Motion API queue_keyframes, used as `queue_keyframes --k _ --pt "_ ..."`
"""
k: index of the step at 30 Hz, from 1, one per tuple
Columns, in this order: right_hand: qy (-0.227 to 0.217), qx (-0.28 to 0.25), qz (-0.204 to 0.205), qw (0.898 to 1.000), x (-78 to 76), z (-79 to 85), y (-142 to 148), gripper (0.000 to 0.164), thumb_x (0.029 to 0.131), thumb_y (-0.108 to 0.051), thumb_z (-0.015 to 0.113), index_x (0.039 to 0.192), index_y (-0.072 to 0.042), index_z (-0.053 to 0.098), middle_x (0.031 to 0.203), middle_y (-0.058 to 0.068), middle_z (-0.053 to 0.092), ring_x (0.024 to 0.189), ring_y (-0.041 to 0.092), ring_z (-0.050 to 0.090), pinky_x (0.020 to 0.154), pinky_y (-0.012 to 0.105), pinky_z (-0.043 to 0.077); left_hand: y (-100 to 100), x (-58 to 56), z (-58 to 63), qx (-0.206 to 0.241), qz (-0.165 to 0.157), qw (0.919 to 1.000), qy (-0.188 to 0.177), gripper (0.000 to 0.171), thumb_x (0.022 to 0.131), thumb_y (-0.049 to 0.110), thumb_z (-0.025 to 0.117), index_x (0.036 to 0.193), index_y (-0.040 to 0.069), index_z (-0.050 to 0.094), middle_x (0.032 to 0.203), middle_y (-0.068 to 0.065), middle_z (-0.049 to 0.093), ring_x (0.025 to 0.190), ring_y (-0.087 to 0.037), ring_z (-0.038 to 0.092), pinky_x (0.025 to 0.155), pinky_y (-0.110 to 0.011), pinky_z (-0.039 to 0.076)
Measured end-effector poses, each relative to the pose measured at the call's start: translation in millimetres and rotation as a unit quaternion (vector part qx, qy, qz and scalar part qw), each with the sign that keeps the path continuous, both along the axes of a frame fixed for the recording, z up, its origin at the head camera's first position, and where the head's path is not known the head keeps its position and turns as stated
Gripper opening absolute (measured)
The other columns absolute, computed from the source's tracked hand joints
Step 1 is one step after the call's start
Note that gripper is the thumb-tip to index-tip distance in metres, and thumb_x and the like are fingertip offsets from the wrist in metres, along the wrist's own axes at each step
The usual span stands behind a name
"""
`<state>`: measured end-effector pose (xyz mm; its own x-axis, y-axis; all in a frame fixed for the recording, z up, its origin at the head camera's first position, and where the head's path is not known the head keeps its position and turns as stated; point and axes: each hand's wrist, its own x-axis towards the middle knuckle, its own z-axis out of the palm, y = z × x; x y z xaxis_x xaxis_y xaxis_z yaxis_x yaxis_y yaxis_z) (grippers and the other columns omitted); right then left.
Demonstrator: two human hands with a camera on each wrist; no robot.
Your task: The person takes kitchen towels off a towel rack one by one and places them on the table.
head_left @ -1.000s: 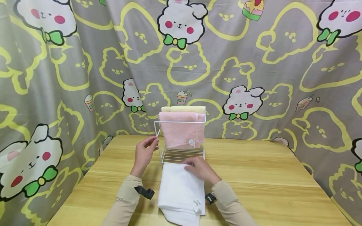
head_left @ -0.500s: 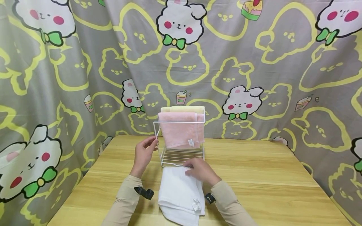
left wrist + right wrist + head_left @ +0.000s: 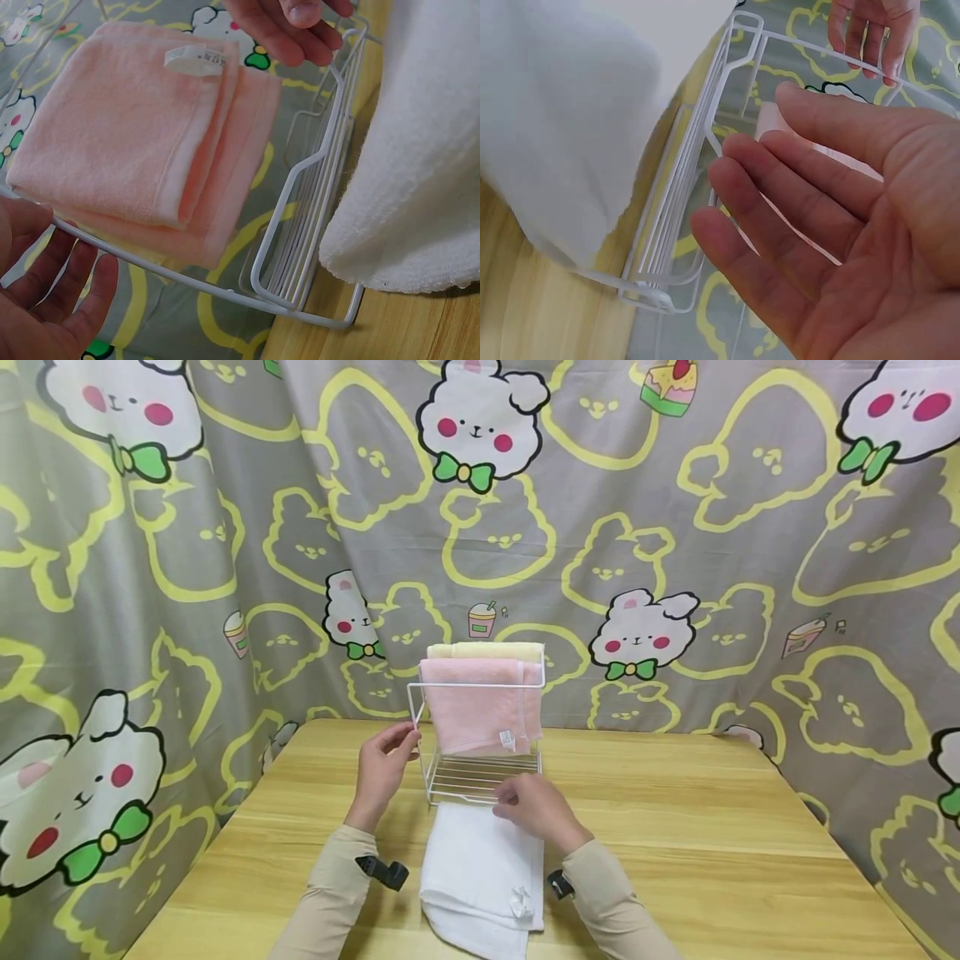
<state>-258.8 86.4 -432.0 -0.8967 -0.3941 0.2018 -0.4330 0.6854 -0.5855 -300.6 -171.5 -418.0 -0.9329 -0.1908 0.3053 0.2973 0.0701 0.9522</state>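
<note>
My left hand grips the left upright of a white wire rack; in the left wrist view its fingers lie around the bar. A folded pink towel with a small tag hangs over an upper bar, in front of a pale yellow towel. In front of the rack's base, a folded white towel lies with its tag near the bottom right corner. My right hand hovers at the towel's far right corner, its fingers slightly bent and holding nothing in the right wrist view.
The rack stands on a wooden table, with its wire shelf low near the tabletop. A grey curtain with cartoon rabbits hangs behind and at both sides. Each sleeve has a black wrist strap.
The white towel's far edge has slipped down toward me, uncovering the rack's front lower bar. My right hand has let go and drawn slightly right. My left hand stays put.
</note>
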Motion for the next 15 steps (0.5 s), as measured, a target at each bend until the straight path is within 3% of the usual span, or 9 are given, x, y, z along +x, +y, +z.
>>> queue_keyframes --k 15 --pt "0.021 -0.005 -0.012 1.0 3.9 14.0 2.6 0.015 0.093 -0.02 0.075 0.102 -0.008 0.077 0.093 0.001 0.075 0.083 0.014 0.069 0.077 0.034 0.061 0.5 0.6 0.4 0.006 0.001 0.9999 0.012 0.023 0.095 0.006 0.072 0.114 -0.007 0.072 0.102 -0.015 0.072 0.086 -0.009 0.066 0.077 -0.025 0.065"
